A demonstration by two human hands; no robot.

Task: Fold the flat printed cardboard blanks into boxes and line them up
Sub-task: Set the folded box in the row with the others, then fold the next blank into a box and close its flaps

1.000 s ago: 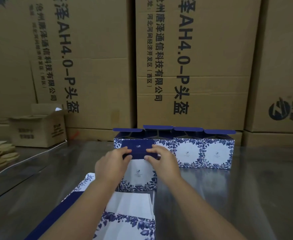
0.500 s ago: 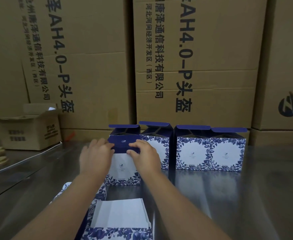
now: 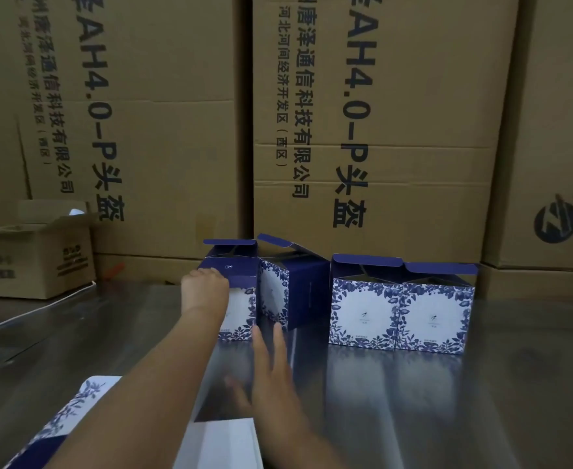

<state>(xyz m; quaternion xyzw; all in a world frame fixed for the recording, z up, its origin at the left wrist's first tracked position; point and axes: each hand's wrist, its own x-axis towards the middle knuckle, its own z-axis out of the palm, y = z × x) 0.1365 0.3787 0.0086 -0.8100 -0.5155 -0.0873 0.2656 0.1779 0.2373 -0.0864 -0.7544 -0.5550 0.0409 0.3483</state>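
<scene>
Steel table: open surface shows right of the arms. Stacked cartons wall its far edge. Left hand reaches out, fingers bent together over the navy flap of the leftmost box. Right hand is low, fingers straight and apart. The second box is skewed, while the right-hand pair sits flush — tops open, interiors dark. Flat blanks lie nearest.

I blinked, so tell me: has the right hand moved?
Yes. The right hand has pulled back off the box flap toward the camera, and is now nearer than the two boxes on the right.
</scene>
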